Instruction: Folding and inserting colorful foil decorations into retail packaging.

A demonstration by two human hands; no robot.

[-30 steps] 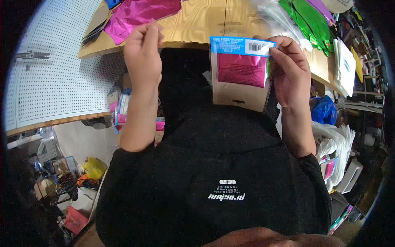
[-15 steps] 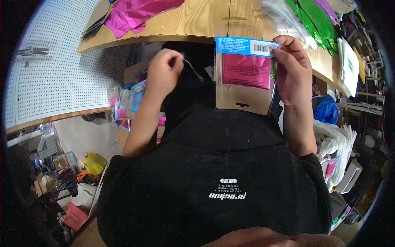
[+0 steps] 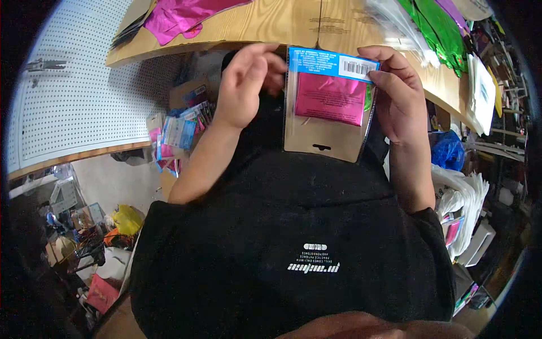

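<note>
My right hand (image 3: 400, 93) pinches the upper right corner of a flat clear packet (image 3: 324, 135) between thumb and fingers. The packet has a blue strip with a white barcode label along its upper edge. Behind the clear film lie a folded pink foil piece (image 3: 330, 99) and a sliver of green foil, on brown backing with a hang hole. Just left of the packet is my left hand (image 3: 243, 85), thumb and fingers apart, slightly smeared by motion. It appears to hold nothing, and its far fingertips are partly hidden near the packet's edge.
A wooden table (image 3: 282, 25) curves ahead, bearing pink foil (image 3: 180, 20), green foil (image 3: 432, 34) and clear bags (image 3: 395, 28). Below its left side, similar packets (image 3: 180, 133) fill a cardboard box. White pegboard (image 3: 84, 96) stands left; white plastic bags (image 3: 466, 195) hang right.
My left hand has moved right toward the packet, its fingers opening; the thin clear strip by it is no longer seen. My right hand keeps its pinch, and the packet has shifted slightly left.
</note>
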